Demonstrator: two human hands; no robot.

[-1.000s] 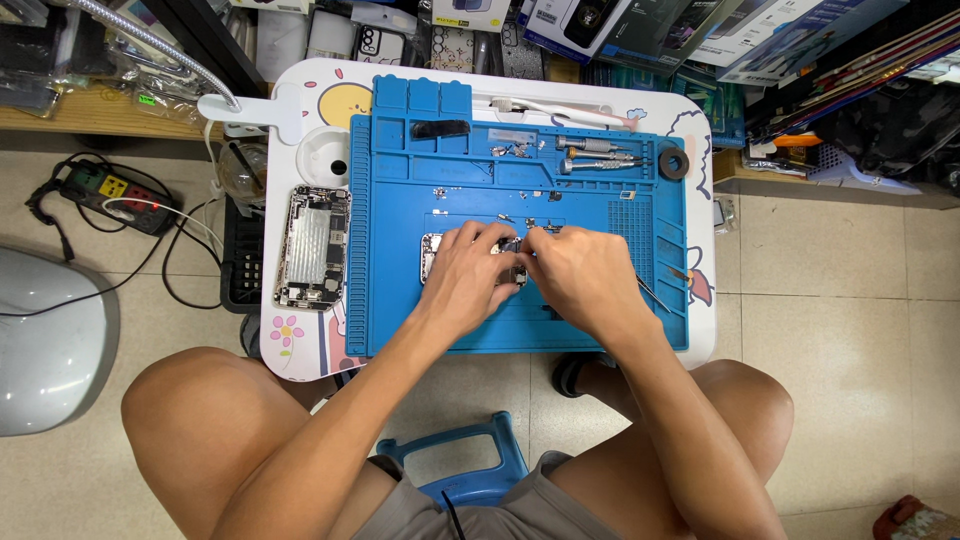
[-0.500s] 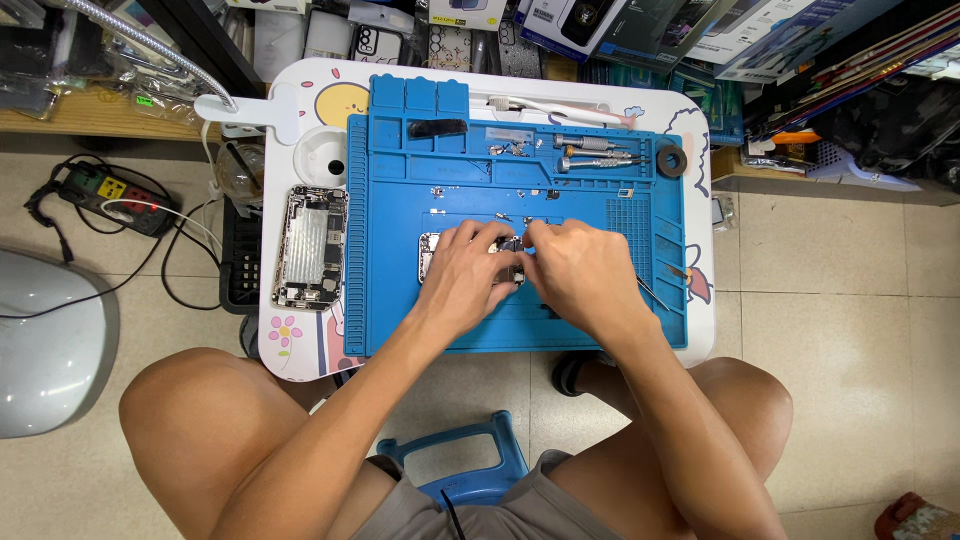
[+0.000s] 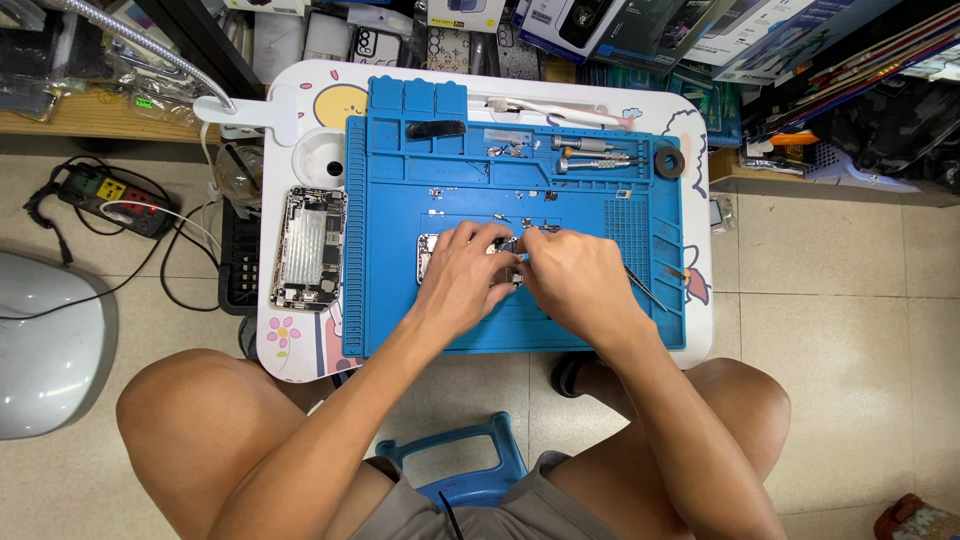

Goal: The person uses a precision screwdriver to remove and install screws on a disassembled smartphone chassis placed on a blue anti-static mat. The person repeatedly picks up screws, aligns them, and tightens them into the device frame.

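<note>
Both hands meet over an opened phone body (image 3: 428, 258) lying on a blue repair mat (image 3: 400, 320). My left hand (image 3: 462, 275) covers most of that phone and presses on it, fingers curled. Beside it, my right hand (image 3: 578, 280) pinches a small part or tool tip at the phone's top edge; what it grips is too small to make out. Tweezers (image 3: 645, 290) lie on the mat just right of my right wrist. Tiny screws and parts (image 3: 520, 215) are scattered above the hands.
A second stripped phone frame (image 3: 309, 248) lies on the white table left of the mat. Screwdrivers (image 3: 595, 155), a black ring (image 3: 668, 162) and a white cup (image 3: 325, 160) sit at the back. A power strip (image 3: 110, 200) lies on the floor at left, a blue stool (image 3: 460, 465) below.
Both hands stay on the phone; fingers shift only slightly. The view has drifted a little.
</note>
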